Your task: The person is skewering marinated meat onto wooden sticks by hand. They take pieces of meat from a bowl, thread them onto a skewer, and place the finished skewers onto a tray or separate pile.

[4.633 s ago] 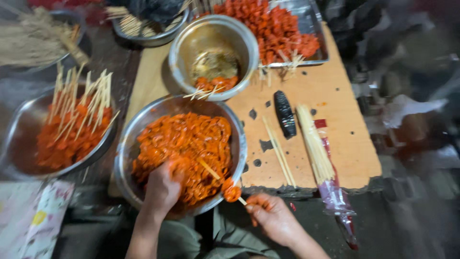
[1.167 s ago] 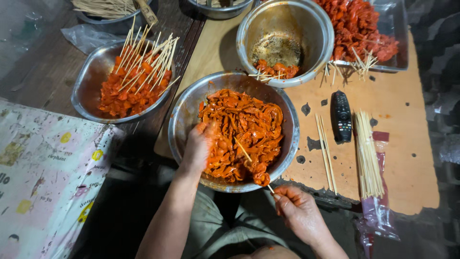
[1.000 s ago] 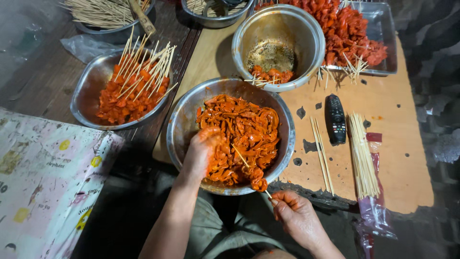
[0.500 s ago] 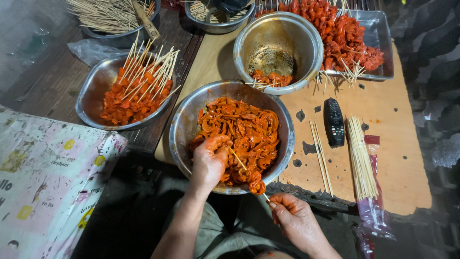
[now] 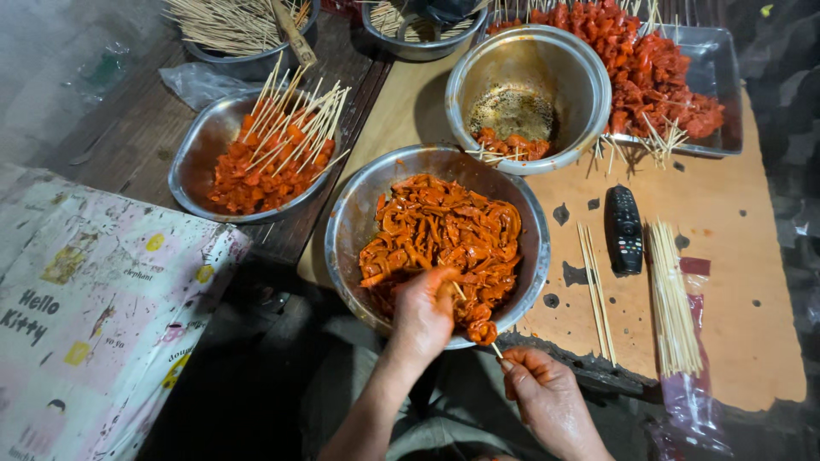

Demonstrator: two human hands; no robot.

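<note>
A large steel bowl (image 5: 350, 224) in front of me holds strips of orange-red marinated meat (image 5: 444, 230). My left hand (image 5: 423, 312) rests over the bowl's near edge, fingers pinched on a meat strip. My right hand (image 5: 547, 397) is just below the rim and grips a thin wooden skewer (image 5: 493, 347) by its lower end. The skewer points up into the bowl with a few meat pieces (image 5: 481, 329) threaded on it, right beside my left fingers.
Left: a steel bowl of finished skewers (image 5: 269, 149). Behind: a smaller bowl (image 5: 530, 94) with a few pieces and a tray of skewered meat (image 5: 658, 72). On the brown board (image 5: 743, 282) lie a black remote (image 5: 623, 229), loose sticks (image 5: 594, 286) and a bundle of skewers (image 5: 670, 299). A patterned cloth (image 5: 94, 299) lies at left.
My left hand has drawn back from the middle of the meat to the bowl's near edge, next to the skewer. The camera has shifted, so the bowls sit more to the right.
</note>
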